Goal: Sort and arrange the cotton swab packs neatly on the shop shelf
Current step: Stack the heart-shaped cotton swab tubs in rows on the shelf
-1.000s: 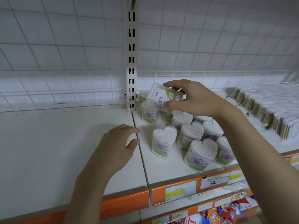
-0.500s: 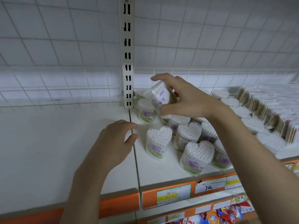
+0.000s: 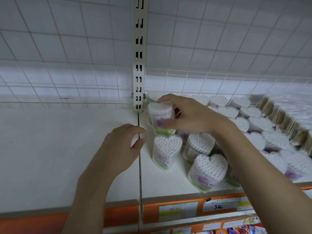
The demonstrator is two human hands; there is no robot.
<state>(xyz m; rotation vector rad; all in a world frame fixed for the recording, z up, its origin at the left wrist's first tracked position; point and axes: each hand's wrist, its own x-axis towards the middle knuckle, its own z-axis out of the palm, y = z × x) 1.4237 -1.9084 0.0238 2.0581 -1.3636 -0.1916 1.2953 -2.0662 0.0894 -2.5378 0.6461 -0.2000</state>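
Note:
My right hand (image 3: pixel 190 114) grips a heart-shaped clear pack of cotton swabs (image 3: pixel 160 115) near the shelf's back left corner, upright, by the slotted upright post. Its thumb is on the pack's front label and the fingers reach over the top. Several more heart-shaped packs (image 3: pixel 167 149) stand on the white shelf (image 3: pixel 168 184) in front and to the right. My left hand (image 3: pixel 123 147) hovers over the seam between the two shelf boards, fingers loosely curled, holding nothing.
The slotted post (image 3: pixel 139 65) divides two shelf bays; the left board (image 3: pixel 50 149) is bare. Rows of wooden-stick swab packs (image 3: pixel 287 115) fill the far right. Orange price strips (image 3: pixel 179 210) line the front edge, with snack packets (image 3: pixel 244 229) below.
My right hand has turned the pack from tilted to upright and lowered it toward the back left corner. My left hand stayed near the seam. The view moved closer.

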